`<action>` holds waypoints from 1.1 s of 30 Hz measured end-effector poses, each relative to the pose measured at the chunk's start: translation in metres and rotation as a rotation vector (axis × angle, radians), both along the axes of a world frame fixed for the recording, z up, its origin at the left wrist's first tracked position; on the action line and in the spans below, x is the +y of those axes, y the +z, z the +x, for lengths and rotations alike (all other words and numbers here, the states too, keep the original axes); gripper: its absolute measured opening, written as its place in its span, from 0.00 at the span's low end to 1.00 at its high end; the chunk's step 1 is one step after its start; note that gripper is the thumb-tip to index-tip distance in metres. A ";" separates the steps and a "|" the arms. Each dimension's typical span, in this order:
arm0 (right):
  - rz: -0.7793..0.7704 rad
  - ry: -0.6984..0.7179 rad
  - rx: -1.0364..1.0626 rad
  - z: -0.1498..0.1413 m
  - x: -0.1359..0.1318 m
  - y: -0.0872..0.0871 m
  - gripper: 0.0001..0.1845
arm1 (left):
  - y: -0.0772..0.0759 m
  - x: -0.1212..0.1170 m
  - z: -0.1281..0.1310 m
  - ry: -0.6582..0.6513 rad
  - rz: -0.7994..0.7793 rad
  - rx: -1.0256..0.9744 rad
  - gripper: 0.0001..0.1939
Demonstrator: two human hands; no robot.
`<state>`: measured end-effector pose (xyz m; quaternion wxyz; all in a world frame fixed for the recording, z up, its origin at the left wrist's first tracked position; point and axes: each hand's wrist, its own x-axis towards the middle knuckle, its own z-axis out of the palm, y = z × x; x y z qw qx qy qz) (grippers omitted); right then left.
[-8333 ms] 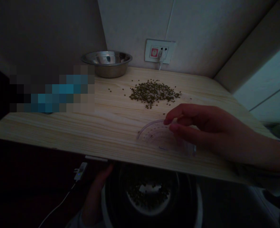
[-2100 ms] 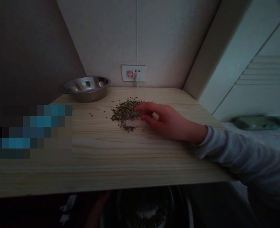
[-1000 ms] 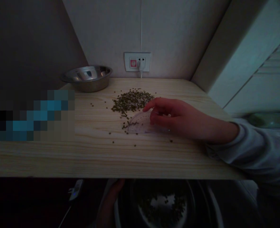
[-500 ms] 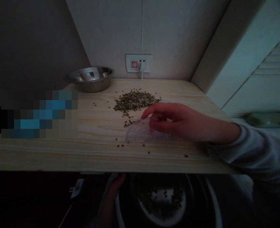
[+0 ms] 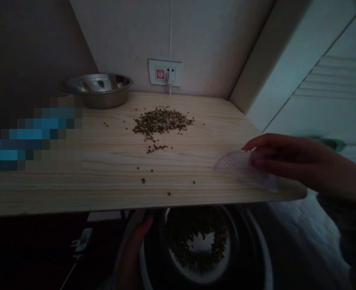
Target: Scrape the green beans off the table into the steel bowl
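Observation:
My right hand (image 5: 289,159) pinches a clear plastic protractor (image 5: 236,167) by its curved edge, over the right end of the wooden tabletop (image 5: 111,181). Small dark green beans (image 5: 161,120) lie in a loose pile at the middle of the tabletop, with a few strays scattered toward the front edge. Below that edge, my left hand (image 5: 134,245) grips the left rim of a metal basin (image 5: 267,257). More beans (image 5: 196,249) are spread over the basin's bottom. The tabletop hides the basin's far rim, and most of the left fingers are out of sight.
An upright metal bowl (image 5: 105,96) stands at the back left of the tabletop. A wall socket (image 5: 165,73) with a white plug is behind the pile. A white charger (image 5: 83,241) with a cord shows below the table at left. A blurred blue patch covers the left side.
My right hand has swung to the right with the protractor, away from the bean pile. More beans now show in the basin. My left hand stays at the rim; the view has shifted slightly.

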<state>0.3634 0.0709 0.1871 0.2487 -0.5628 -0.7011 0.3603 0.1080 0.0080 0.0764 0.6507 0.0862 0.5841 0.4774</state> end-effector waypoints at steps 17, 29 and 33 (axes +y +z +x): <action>-0.044 0.345 -0.155 -0.063 -0.015 0.001 0.13 | 0.029 0.004 -0.001 0.275 -0.231 -0.289 0.19; 0.176 0.288 -0.083 -0.090 0.051 0.006 0.09 | 0.054 0.003 -0.002 0.378 -0.165 0.051 0.22; 0.115 0.291 -0.007 -0.091 0.044 0.004 0.10 | 0.056 0.004 -0.007 0.403 -0.181 -0.033 0.25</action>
